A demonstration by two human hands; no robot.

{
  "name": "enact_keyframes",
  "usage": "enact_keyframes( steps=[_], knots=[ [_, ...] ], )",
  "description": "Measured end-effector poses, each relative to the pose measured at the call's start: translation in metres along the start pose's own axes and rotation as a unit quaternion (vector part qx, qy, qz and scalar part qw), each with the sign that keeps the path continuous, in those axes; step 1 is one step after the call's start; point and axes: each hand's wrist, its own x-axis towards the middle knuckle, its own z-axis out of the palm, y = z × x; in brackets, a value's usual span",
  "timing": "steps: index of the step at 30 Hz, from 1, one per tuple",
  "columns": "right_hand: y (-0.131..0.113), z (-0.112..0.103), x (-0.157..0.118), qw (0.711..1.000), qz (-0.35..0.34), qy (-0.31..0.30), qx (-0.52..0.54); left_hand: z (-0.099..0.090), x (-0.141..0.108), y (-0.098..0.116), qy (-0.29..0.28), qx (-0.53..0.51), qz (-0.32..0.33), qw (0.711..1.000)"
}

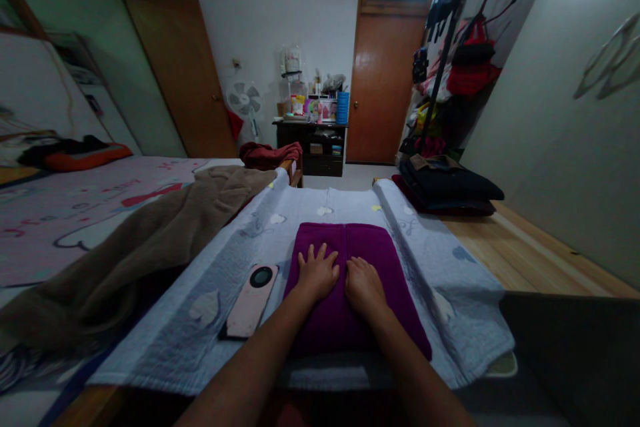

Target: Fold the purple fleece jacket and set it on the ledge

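A folded purple garment (370, 247) lies flat on a pale blue patterned cloth (320, 203), with a seam or zipper line running down its middle. My left hand (319, 272) rests on the garment left of that line, fingers spread. Just right of the line, my right hand (365, 283) is closed against the fabric, its fingers curled at the seam. A pink phone (249, 313) with a round black camera ring lies face down on the cloth, left of the garment.
Dark folded clothes (445, 183) are stacked on the wooden surface (480, 253) at the right. A brown blanket (195, 227) drapes over the bed (100, 197) at the left. Farther back stand a dark cabinet (320, 163) and a fan (245, 100).
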Motion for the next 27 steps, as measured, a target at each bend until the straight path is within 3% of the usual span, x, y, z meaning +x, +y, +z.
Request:
enact_keyframes(
  steps=[3,6,11,21,27],
  knots=[
    [0.001,0.001,0.002,1.000,-0.002,0.000,-0.003,-0.006,-0.012,0.005,0.020,0.009,0.044,0.999],
    [0.003,0.003,0.002,1.000,-0.005,0.001,-0.003,-0.008,-0.026,0.011,-0.005,-0.004,0.073,0.997],
    [0.002,0.004,0.001,1.000,-0.008,0.010,-0.009,-0.006,-0.041,0.016,-0.031,-0.021,0.043,0.998],
    [0.003,0.003,-0.023,0.999,-0.031,0.027,0.005,0.000,-0.040,0.018,-0.026,-0.013,0.019,0.999],
    [0.010,0.002,-0.022,0.999,-0.046,-0.016,0.020,-0.002,-0.041,0.016,-0.034,-0.008,0.027,0.999]
  ],
)
